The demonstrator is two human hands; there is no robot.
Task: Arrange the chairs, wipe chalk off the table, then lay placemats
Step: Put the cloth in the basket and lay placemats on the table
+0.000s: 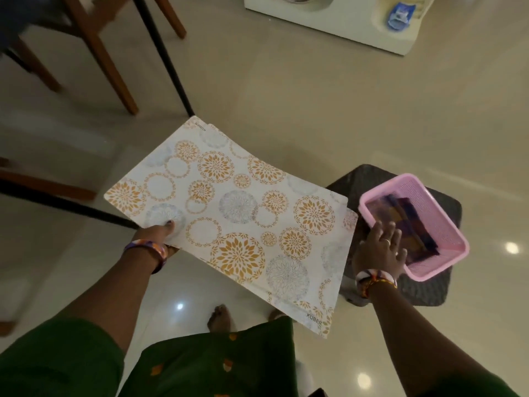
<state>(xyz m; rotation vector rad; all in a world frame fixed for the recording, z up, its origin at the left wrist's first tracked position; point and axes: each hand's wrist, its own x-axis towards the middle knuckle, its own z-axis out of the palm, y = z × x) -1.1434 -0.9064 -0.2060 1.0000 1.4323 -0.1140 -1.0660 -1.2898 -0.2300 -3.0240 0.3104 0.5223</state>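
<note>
I note a pink basket (440, 224) on a dark stool (423, 287), holding dark folded cloth (412, 224). Placemats (237, 222) held above the floor, long axis running far-left to near-right. Left hand (160, 234) grip pinches their edge; right hand (380, 247), fingers spread, rests on the basket rim.

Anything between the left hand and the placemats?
No. The left hand already holds the stacked placemats by their near-left corner, thumb on top. The right hand hovers open at the pink basket.

left hand (159, 234): thumb on top, pinching | right hand (382, 247): fingers spread, reaching forward
</note>
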